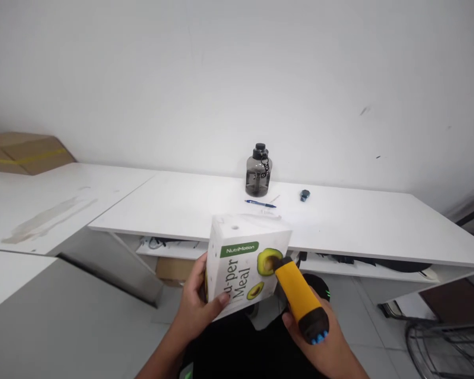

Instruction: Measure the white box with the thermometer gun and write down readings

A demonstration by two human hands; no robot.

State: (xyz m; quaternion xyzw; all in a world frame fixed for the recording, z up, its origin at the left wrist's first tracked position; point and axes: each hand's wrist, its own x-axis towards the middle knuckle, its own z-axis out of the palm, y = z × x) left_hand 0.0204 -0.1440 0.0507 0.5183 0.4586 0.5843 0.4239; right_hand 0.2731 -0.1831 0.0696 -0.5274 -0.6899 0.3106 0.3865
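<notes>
My left hand (199, 302) grips a white carton (237, 268) by its lower left side, thumb across the front. The carton is tilted and bears a green "NutriMotion" label and avocado pictures. A small round mark shows on its top face. My right hand (324, 342) is closed around a yellow-and-black handheld tool (299, 292) with blue spots on its rear end. The tool's black front end overlaps the carton's right part; whether they touch I cannot tell. Most of my right fingers are hidden under the tool.
On the white desk (351, 221) stand a dark jug (258, 173), a blue pen (260, 203) and a small dark blue object (304, 195). Further left lies a cardboard box (27, 152). Below the desktop runs a shelf (371, 268) with items. At lower right is a metal rack (450, 342).
</notes>
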